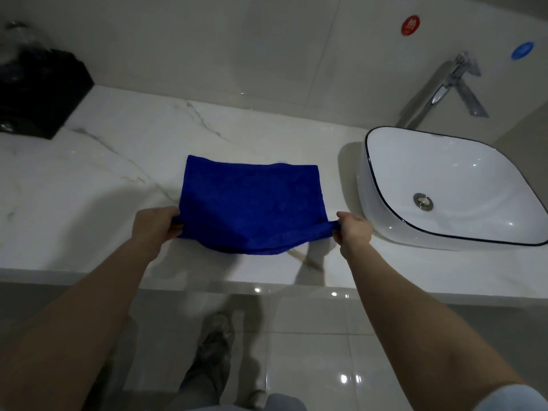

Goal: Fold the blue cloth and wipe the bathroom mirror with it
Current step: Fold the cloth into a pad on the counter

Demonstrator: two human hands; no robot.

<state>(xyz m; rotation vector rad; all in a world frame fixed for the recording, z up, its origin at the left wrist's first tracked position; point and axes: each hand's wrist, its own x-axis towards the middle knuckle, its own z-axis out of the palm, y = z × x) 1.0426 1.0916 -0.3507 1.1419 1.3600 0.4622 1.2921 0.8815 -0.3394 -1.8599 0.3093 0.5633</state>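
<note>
- blue cloth [252, 203]: soft, fuzzy, matt
- tabletop [103, 173]: glossy white marble look, grey veins
- sink [444, 179]: shiny white ceramic
- tap [444, 87]: polished metal
- floor [311, 351]: glossy tiles

White grey-veined marble countertop [89, 179] spans the centre, with pale glossy wall tiles [207, 40] at 12 o'clock. White black-rimmed ceramic basin [366, 203] and chrome tap [441, 93], 2 o'clock; black box [38, 90], 10 o'clock. Glossy grey floor tiles [311, 360], 6 o'clock, carry bright reflections.

black box [38, 90]: blurred; cut by left edge | basin [444, 173]: right corner cropped
</note>
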